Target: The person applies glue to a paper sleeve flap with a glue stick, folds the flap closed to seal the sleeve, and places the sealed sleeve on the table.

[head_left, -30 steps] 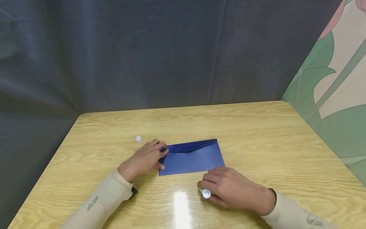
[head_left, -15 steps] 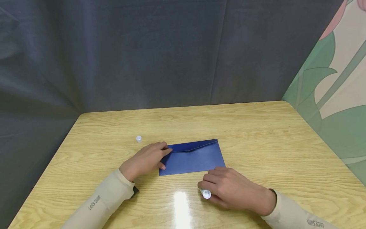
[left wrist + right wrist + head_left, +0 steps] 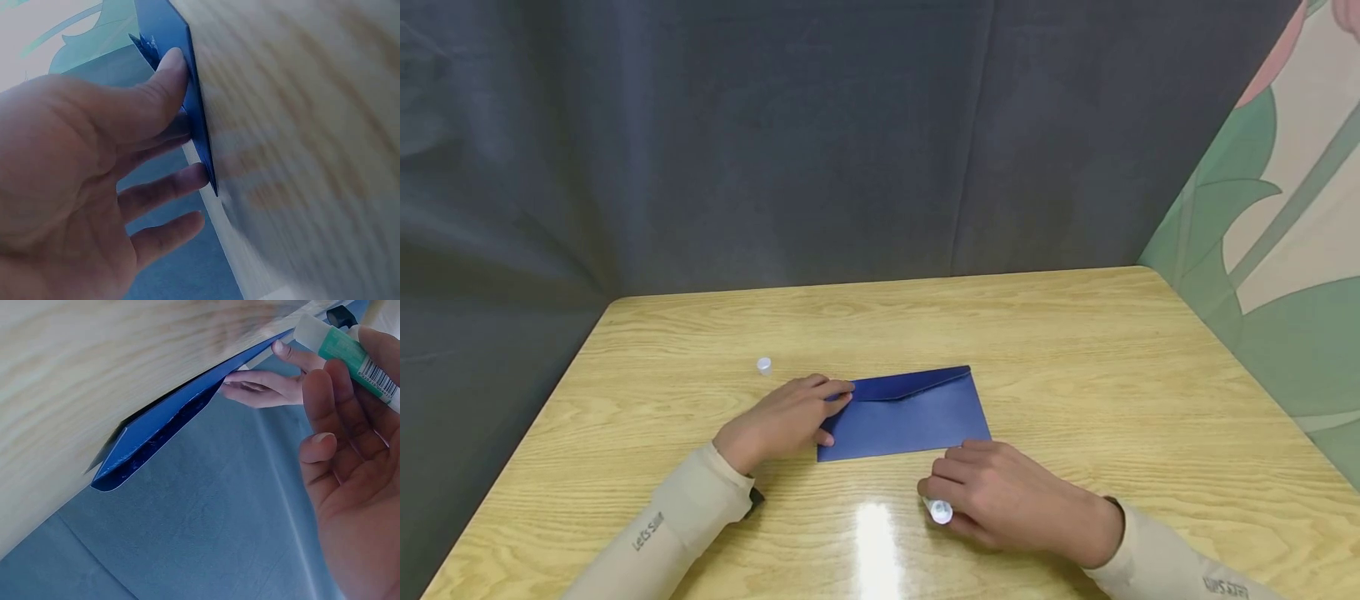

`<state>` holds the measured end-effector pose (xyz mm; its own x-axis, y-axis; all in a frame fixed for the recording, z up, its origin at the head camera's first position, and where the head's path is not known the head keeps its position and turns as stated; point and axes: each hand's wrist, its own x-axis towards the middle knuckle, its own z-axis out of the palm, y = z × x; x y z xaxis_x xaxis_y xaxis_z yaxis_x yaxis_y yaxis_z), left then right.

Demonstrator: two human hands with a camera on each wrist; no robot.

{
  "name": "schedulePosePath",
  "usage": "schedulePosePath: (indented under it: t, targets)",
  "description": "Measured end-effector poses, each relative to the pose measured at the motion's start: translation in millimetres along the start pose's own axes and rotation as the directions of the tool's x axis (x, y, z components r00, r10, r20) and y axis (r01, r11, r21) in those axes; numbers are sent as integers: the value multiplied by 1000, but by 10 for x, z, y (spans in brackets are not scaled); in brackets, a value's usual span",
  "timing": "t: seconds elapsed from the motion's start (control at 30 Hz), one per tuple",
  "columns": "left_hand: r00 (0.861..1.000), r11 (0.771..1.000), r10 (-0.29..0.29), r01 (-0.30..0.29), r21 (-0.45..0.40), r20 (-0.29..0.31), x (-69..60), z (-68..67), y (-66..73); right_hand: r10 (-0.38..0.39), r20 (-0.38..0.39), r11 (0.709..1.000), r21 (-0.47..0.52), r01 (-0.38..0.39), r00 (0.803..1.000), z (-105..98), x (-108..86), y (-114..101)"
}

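A pale yellow, wood-grained surface (image 3: 1075,350) with rounded far corners fills the lower part of the head view, a bright streak of reflected light lying across it on the near side, between the two forearms. A dark blue-grey cloth curtain (image 3: 820,150), faintly creased, hangs behind its far edge and along its left side; to the right rises a pale wall (image 3: 1262,225) patterned with large green leaves and a pink, petal-like shape. A flat, rectangular, deep blue envelope (image 3: 913,425) lies near the middle of the surface, its long flap folded over from the far edge but, as the right wrist view shows, standing slightly away from the body. The person's left hand (image 3: 786,417) rests on the envelope's left end, thumb and fingers spread apart and relaxed, the thumb pressing the front near the lower corner. The right hand (image 3: 1000,492) is near the lower right corner, its fingers curled around a white plastic tube with a green label and a barcode (image 3: 347,350). Beyond the left hand a small white cylindrical cap (image 3: 764,366) sits on the surface, apart from the envelope. Both forearms wear cream sleeves (image 3: 692,504) with dark lettering, and a black object (image 3: 756,501) shows beneath the left cuff.
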<state>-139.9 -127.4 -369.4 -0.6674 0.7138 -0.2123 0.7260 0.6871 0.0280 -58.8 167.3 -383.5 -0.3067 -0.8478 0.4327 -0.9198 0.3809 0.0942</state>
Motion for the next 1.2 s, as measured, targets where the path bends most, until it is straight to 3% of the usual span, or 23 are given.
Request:
schedulePosePath:
  t: [0.13, 0.43, 0.7, 0.93, 1.2]
  targets:
    - [1000, 999, -11, 11, -42, 3, -12, 2, 11, -1, -5, 1000, 1, 1, 1000, 9, -10, 3]
    - [998, 999, -16, 13, -47, -65, 11, 42, 36, 6, 1, 1000, 12, -6, 1000, 11, -16, -10]
    - [997, 993, -58, 51, -107, -58, 17, 25, 50, -11, 2, 1000, 11, 11, 1000, -3, -3, -6]
    - [994, 999, -30, 28, -21, -103, 20, 16, 72, -3, 8, 1000, 3, 3, 1000, 2, 6, -13]
    - [997, 996, -30, 36, 86, -75, 69, 0, 112, -22, -11, 1000, -7, 22, 1000, -5, 9, -4]
